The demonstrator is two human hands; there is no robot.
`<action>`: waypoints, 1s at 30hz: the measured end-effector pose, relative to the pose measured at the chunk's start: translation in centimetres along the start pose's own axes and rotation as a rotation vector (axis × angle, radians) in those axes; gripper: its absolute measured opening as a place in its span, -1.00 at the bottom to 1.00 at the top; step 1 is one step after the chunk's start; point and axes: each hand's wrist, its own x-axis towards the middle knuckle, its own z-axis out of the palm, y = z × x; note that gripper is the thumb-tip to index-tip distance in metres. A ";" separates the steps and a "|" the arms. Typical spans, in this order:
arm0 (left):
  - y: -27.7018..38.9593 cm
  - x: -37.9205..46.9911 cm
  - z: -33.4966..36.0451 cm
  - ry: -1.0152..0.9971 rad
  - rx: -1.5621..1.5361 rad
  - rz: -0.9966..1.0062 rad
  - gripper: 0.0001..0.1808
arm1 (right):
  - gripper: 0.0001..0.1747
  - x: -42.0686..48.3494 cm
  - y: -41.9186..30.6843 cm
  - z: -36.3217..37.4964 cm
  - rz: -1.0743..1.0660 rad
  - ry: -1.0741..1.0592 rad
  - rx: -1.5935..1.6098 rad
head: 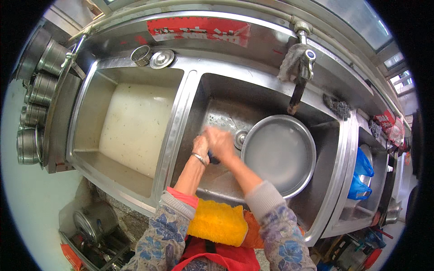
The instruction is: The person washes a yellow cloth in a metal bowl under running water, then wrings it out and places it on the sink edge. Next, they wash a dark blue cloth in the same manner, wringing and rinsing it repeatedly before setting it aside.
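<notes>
Over the middle basin of a stainless steel sink (257, 95), my left hand (200, 146) and my right hand (221, 141) are together, fingers curled. Motion blurs them, the right more than the left. A small dark blue thing (213, 158) shows just below them, partly hidden by my wrists; whether either hand grips it is unclear. A metal bracelet (199, 158) circles my left wrist. Right of my hands, a large round metal basin (313, 155) holds cloudy water (278, 155). The drain strainer (240, 139) lies between my right hand and that basin.
Murky water (135, 125) with specks covers the left basin's floor. A faucet (301, 81) with a grey rag (292, 61) reaches over the metal basin. A yellow cloth (218, 222) drapes over the front edge. A blue plastic bag (361, 179) lies in the right basin. Pots (42, 88) stand left.
</notes>
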 end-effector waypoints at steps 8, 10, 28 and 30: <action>1.4 0.6 -2.9 -0.331 -0.213 0.005 -0.56 | -0.80 -0.6 -4.9 0.1 -0.085 -0.037 0.130; 1.1 0.1 -2.7 -0.190 -0.195 0.016 -0.56 | -0.76 -0.6 -4.7 0.5 -0.054 -0.011 0.167; 1.6 -4.4 3.3 -0.104 -0.023 -0.166 0.13 | -0.69 4.5 3.3 -2.6 0.643 -0.184 0.743; 2.1 -3.9 2.8 -0.194 -0.094 -0.199 0.02 | -0.69 3.2 2.6 -3.0 0.399 -0.368 0.410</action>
